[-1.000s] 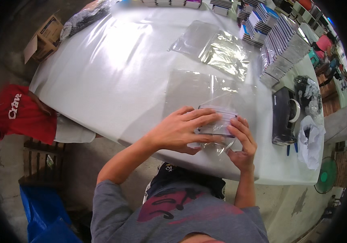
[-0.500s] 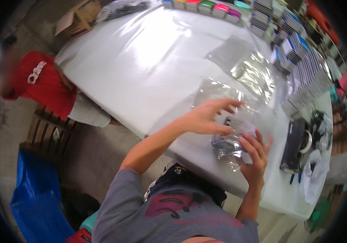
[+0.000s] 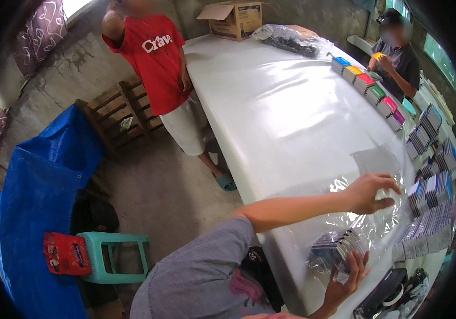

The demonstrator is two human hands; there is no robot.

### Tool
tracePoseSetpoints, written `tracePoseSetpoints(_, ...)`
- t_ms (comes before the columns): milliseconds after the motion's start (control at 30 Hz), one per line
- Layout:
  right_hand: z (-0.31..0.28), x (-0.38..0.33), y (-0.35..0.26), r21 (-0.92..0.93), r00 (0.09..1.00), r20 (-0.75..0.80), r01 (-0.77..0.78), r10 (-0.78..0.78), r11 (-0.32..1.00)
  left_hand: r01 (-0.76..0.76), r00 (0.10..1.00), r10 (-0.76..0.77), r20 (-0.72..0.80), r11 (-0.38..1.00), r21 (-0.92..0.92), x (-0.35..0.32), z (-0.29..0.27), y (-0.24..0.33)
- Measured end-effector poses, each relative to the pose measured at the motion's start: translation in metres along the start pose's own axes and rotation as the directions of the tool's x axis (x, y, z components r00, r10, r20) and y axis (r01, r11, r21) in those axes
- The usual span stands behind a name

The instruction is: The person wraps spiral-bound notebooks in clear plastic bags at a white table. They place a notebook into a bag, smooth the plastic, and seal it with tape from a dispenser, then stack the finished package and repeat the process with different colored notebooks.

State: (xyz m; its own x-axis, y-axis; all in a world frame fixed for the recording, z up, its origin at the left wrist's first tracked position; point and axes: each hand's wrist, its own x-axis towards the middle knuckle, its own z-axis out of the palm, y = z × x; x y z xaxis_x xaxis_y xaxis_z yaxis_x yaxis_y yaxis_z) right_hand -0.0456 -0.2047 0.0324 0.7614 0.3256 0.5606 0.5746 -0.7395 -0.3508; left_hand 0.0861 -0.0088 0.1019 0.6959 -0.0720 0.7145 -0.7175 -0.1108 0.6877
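Note:
A small stack of spiral notebooks lies wrapped in a clear plastic bag near the table's front edge. Against its right side, my right hand grips the bundle with bent fingers. My left hand is farther off, over clear plastic bags spread on the table. Its fingers are bent and apart, with nothing visible between them. Beyond it, another flat clear bag lies on the white tabletop.
Stacked notebooks line the right side, with a colourful row farther back. A black box sits at lower right. One person in red stands at left; another handles something yellow. A green stool stands at lower left.
The view has swung left and up, bringing the second person into sight. My left hand has moved away from the bagged notebooks to the loose bags; my right hand stays at the bundle.

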Motion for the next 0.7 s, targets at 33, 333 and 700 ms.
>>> tracePoseSetpoints(33,-0.005,-0.001,0.001,-0.009,1.0,0.022,-0.008,0.008,1.0,-0.131,0.991,0.132,0.022,0.991,-0.036,-0.01,0.0,0.004)
tracePoseSetpoints(333,-0.016,-0.007,-0.01,0.259,0.998,-0.013,-0.063,0.069,0.964,-0.238,0.762,0.178,0.623,0.971,0.013,-0.083,-0.012,0.006)
tracePoseSetpoints(700,-0.151,-0.125,0.123,-0.484,0.774,-0.373,-0.633,0.513,0.604,-0.238,0.762,0.183,0.621,0.971,0.007,-0.081,-0.021,0.003)
